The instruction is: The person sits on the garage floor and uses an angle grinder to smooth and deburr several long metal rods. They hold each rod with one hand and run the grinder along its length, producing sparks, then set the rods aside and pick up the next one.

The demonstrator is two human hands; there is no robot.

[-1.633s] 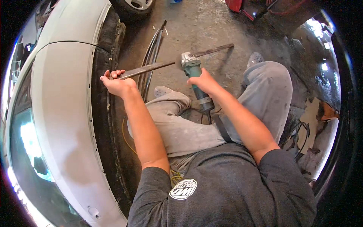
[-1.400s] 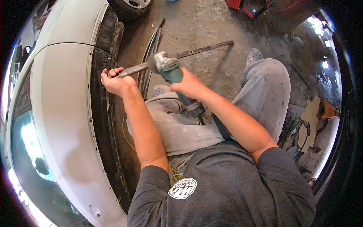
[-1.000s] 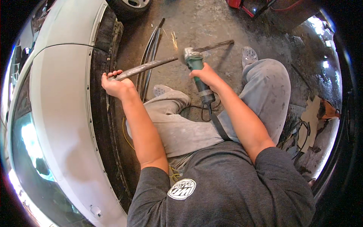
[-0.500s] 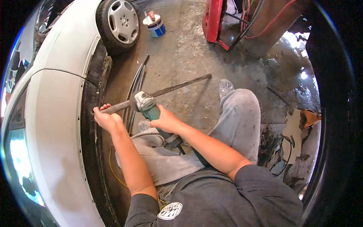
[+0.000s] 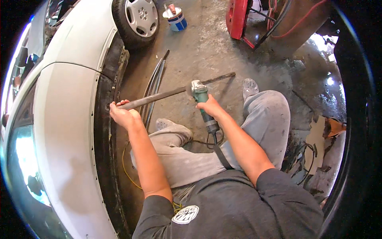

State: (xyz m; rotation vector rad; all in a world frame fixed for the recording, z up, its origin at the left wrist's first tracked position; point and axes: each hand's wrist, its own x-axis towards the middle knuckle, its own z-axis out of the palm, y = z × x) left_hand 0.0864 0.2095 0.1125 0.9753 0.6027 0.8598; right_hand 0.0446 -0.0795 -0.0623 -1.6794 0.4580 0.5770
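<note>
My left hand (image 5: pixel 124 114) is closed around the near left end of a long metal bar (image 5: pixel 159 96), close to the car's dark sill. The bar slants up to the right, its far end low over the concrete floor. My right hand (image 5: pixel 211 106) grips the green body of an angle grinder (image 5: pixel 200 96). The grinder's metal head lies against the bar, past its middle; its disc shows only in part, so I cannot tell whether it touches the metal. A black cord trails from the grinder's rear toward my lap.
A white car body (image 5: pixel 71 103) with a dark sill (image 5: pixel 104 131) runs along my left, its wheel (image 5: pixel 139 20) ahead. Black trim strips (image 5: pixel 156 85) lie on the floor. Farther off stand a blue and white bucket (image 5: pixel 175 20) and a red panel (image 5: pixel 236 20). Cardboard scraps (image 5: pixel 315 139) lie at right.
My right hand has moved the grinder rightward along the bar, away from my left hand. My left hand keeps its hold on the bar's end. The whole view has shifted slightly.
</note>
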